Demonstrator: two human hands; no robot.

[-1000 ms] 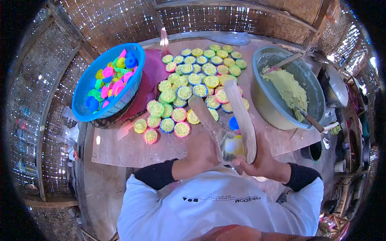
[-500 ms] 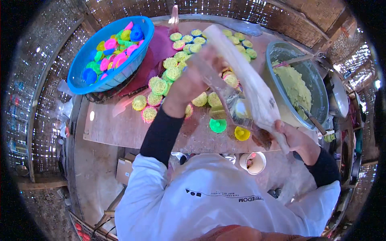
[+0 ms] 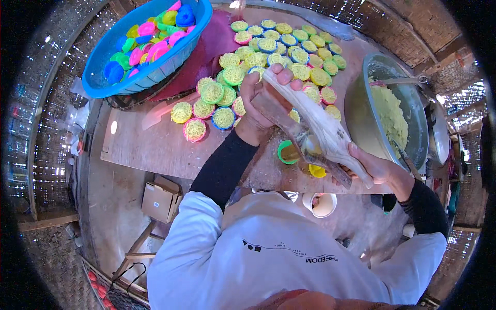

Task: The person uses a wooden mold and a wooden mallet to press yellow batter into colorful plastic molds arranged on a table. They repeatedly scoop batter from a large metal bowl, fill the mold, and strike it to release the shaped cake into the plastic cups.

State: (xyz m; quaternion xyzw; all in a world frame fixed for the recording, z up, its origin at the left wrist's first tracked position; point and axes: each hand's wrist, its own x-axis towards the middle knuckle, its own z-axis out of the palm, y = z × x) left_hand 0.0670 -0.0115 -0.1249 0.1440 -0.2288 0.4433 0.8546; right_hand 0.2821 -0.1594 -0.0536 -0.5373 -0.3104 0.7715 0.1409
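Note:
My left hand [image 3: 260, 106] and my right hand [image 3: 373, 164] are wrapped round opposite ends of a two-piece wooden press [image 3: 326, 126]. Its pale upper bar lies over a darker, worn lower board [image 3: 281, 118], with a round part showing between them near the middle. The press slants down to the right above the table. Beneath it are a green fluted mould [image 3: 283, 153] and a yellow one [image 3: 317, 171]; both are partly covered. Beyond my hands, many coloured moulds hold pale yellow-green heaps of noodle-like strands [image 3: 212, 93].
A blue basket [image 3: 97, 92] of colourful moulds stands at the back left. On the right, a large metal basin [image 3: 368, 106] holds yellow-green dough [image 3: 388, 114] and spoon-like utensils. Below the table edge are a white bucket [image 3: 326, 207] and a cardboard box [image 3: 156, 202].
The press has steadied, and its left end is lower, with my left fingers now wrapped over both bars. The green mould looks tipped compared with before. The whole view has shifted slightly.

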